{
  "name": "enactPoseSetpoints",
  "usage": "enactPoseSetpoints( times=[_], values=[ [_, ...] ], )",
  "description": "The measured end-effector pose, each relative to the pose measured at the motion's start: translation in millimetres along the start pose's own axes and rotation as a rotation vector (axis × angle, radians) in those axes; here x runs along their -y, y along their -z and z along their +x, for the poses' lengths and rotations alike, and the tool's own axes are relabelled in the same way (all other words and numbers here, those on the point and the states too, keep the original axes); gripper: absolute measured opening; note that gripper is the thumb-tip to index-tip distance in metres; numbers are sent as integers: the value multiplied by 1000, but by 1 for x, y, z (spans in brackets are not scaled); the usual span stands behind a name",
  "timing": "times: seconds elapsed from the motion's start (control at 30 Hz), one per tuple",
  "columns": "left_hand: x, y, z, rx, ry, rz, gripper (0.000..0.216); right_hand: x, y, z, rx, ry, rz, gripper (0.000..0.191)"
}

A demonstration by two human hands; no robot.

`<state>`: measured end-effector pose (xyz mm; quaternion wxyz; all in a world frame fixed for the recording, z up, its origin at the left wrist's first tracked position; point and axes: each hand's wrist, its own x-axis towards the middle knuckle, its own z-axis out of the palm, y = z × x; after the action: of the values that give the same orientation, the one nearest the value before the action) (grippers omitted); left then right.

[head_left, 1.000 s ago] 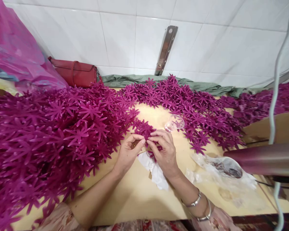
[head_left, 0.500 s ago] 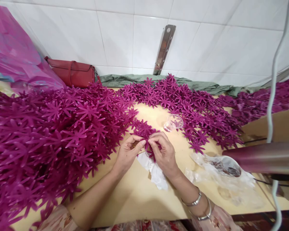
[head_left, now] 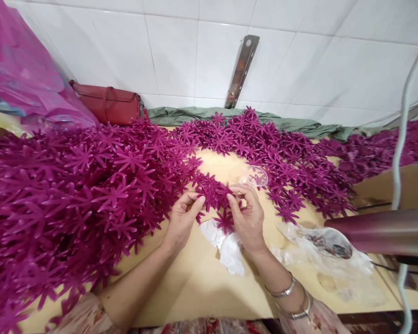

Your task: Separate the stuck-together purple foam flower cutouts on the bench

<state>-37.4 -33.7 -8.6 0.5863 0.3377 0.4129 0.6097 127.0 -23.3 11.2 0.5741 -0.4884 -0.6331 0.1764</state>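
Observation:
At the middle of the table, my left hand (head_left: 181,220) pinches thumb and forefinger at the edge of a purple artificial flower (head_left: 213,194) with narrow petals. On the other side of it, my right hand (head_left: 250,218) pinches too, its fingertips at the flower's right edge. Similar flowers lie right behind and under the fingers, so where one piece ends is hard to tell. One loose flower (head_left: 225,221) sits below the fingertips, partly over a crumpled white tissue (head_left: 231,254). Behind my right hand stands a small clear plastic cup (head_left: 257,176).
A big heap of purple flowers (head_left: 73,199) covers the left side; another pile (head_left: 264,139) runs along the back. A red handbag (head_left: 106,104) leans by the wall. On the right are a clear plastic bag (head_left: 348,273), a purple-silver cylinder (head_left: 379,232) and a white cable (head_left: 397,162).
My hands have moved apart, the right one shifting rightward and the left slightly left. More of the flowers between them and the loose flower below now shows.

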Motion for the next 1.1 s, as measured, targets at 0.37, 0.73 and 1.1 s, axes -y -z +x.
enactPoseSetpoints(
  times=[0.37, 0.73, 1.1],
  values=[
    [-9, -3, -3, 110, -67, 183, 27, 4, -5, -6, 229, 121, 32, 9],
    [-5, 0, -2, 53, -46, 108, 26, 3, -3, -3, 163, -251, 259, 17],
    [-4, 0, -1, -24, 4, 7, 32, 0, -2, -1, 26, -53, 68, 17]
  ],
)
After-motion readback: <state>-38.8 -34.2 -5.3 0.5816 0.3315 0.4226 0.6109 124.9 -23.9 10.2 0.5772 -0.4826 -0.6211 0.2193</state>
